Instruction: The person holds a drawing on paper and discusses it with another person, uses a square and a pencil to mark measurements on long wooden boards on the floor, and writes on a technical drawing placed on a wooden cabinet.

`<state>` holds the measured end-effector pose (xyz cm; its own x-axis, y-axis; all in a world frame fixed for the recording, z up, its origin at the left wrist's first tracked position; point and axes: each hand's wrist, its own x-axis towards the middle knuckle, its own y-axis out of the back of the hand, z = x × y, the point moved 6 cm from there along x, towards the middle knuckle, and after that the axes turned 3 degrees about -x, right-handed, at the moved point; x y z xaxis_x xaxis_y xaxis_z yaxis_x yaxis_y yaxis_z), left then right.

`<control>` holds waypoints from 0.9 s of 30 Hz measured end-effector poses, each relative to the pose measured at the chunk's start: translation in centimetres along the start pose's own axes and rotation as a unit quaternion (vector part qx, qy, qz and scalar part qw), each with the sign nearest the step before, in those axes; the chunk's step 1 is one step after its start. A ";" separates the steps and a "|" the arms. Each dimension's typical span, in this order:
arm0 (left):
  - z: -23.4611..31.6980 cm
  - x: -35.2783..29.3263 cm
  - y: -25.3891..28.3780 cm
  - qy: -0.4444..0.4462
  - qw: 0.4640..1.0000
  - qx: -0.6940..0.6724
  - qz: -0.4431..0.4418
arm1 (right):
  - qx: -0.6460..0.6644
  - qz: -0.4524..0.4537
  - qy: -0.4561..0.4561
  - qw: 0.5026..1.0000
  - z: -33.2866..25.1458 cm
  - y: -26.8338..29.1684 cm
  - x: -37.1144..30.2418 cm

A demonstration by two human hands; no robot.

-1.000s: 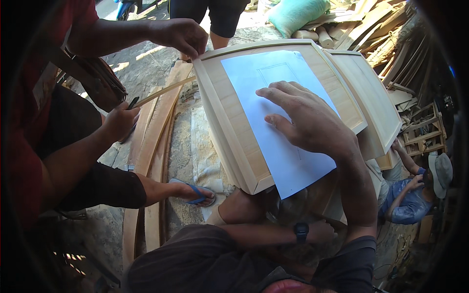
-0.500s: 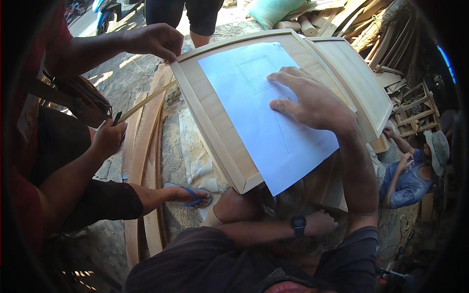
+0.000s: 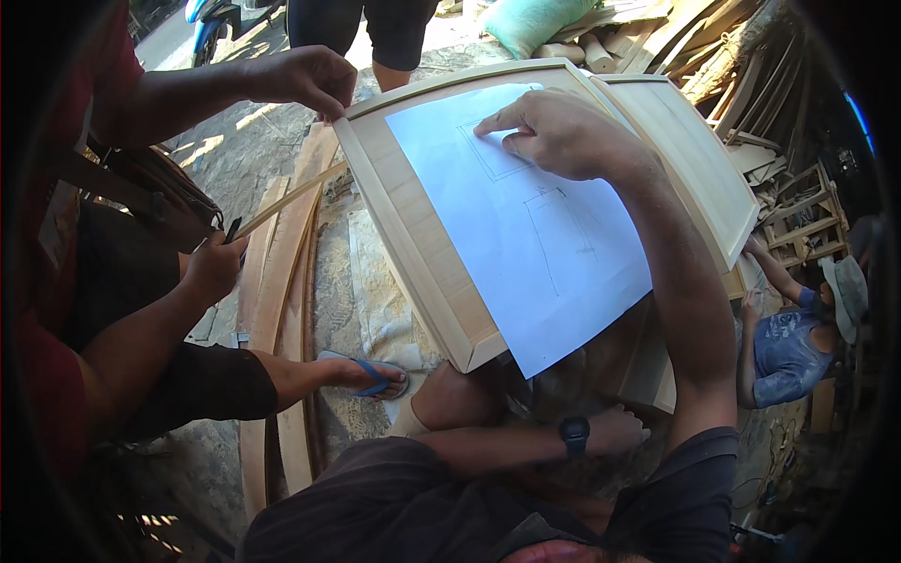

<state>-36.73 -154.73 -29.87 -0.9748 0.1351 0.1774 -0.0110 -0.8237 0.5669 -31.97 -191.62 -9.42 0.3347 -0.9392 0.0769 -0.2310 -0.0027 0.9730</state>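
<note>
My right hand (image 3: 563, 136) is sliding up the drawing sheet (image 3: 526, 235), now fingertip-pointing at its sketch; left hand (image 3: 615, 432) is resting loosely curled, empty.

sleeves: dark, short | left wrist: 1 black watch (image 3: 574, 433) | trousers: possibly shorts

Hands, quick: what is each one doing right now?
Right hand: loosely open, fingertips pressing on the white paper, holding nothing.
Left hand: tucked low under the wooden panel; open or closed cannot be told.
</note>
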 end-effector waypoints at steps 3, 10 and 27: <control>-0.1 -0.1 -0.1 0.000 1.000 -0.013 0.008 | -0.035 -0.018 -0.003 0.999 -0.8 0.1 -0.1; 0.3 -0.2 0.3 0.000 1.000 -0.005 -0.016 | -0.067 -0.016 -0.029 0.997 -1.3 0.2 -0.8; -1.4 0.7 -2.7 -0.002 0.999 -0.031 0.015 | 0.020 -0.073 -0.173 0.982 0.6 -0.7 3.6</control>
<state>-37.66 -153.19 -32.44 -0.9741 0.1117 0.1965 0.0041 -0.8604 0.5097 -31.15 -195.15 -9.95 0.0392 -0.9881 -0.1485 -0.2416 -0.1536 0.9581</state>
